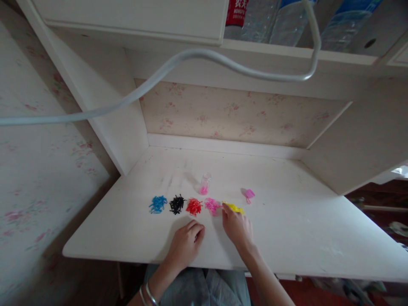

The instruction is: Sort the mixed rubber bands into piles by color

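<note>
Small piles of what look like tiny rubber bands lie in a row on the white desk: blue, black, red, pink and yellow. My right hand is between the pink and yellow piles, its fingertips pinched at a pink strand on the pink pile's right edge. It partly covers the yellow pile. My left hand rests loosely curled on the desk below the red pile, with nothing visible in it. Behind the piles stands a small clear bottle with pink bits at its bottom.
A pink object, perhaps a cap, lies right of the bottle. A white cable crosses the upper view close to the camera. Plastic bottles stand on the shelf above. Side panels and a papered back wall enclose the desk.
</note>
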Available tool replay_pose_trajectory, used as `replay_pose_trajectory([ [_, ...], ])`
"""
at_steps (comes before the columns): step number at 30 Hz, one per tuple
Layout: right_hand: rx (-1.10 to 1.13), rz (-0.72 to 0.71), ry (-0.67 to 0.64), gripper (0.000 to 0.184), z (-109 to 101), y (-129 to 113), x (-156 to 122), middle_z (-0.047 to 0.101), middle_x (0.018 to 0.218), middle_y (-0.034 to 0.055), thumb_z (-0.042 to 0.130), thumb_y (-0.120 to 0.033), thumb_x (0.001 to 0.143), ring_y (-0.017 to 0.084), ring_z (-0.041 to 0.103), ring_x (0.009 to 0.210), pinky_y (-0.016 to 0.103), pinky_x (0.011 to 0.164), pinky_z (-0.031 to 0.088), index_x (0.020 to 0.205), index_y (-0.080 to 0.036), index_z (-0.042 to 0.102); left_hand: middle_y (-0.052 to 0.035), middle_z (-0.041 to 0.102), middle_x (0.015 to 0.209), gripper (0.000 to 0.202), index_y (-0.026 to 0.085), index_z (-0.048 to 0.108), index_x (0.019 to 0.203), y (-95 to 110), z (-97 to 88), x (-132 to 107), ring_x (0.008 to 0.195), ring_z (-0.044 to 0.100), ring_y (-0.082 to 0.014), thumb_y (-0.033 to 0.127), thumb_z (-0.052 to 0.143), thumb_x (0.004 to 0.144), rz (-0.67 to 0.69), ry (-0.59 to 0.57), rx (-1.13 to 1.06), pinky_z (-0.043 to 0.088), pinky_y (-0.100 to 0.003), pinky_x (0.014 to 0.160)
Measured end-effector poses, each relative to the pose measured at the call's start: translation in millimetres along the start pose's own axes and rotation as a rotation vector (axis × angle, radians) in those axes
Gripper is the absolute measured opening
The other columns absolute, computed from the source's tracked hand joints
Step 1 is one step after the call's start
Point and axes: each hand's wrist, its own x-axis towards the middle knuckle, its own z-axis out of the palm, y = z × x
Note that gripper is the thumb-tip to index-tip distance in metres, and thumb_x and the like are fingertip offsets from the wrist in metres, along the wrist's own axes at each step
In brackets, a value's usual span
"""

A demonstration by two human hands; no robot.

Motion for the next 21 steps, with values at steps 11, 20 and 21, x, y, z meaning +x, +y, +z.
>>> replay_pose_trajectory([
  [11,-0.026,-0.106,-0.090,0.032,-13,-9,31,0.070,0.089,0.0150,0.041,-0.032,0.090,0.028,0.067,0.084,0.036,0.070,0.046,0.095,-0.024,0.071,-0.0014,0.062,0.082,0.025,0.022,0.062,0.085,-1,-0.1,-2,0.076,0.058,-0.0129,0.021,0.039,0.092,0.003,0.005,0.026,0.043,-0.023,0.071],
  [20,0.217,-0.146,-0.122,0.027,-22,11,41,0.072,0.083,0.0067,0.051,-0.039,0.083,0.018,0.066,0.078,0.024,0.065,0.041,0.089,-0.027,0.075,-0.0002,0.062,0.082,0.024,0.023,0.062,0.085,-3,0.7,-1,0.072,0.057,-0.0116,0.023,0.039,0.092,-0.001,-0.003,0.026,0.042,-0.022,0.068],
  [21,0.255,-0.158,-0.124,0.027,-23,14,43,0.072,0.079,0.0056,0.052,-0.039,0.082,0.017,0.065,0.074,0.022,0.063,0.040,0.087,-0.026,0.075,-0.0003,0.062,0.082,0.024,0.022,0.062,0.085,-3,0.5,-1,0.072,0.057,-0.0115,0.023,0.039,0.092,-0.002,-0.004,0.020,0.042,-0.022,0.068],
])
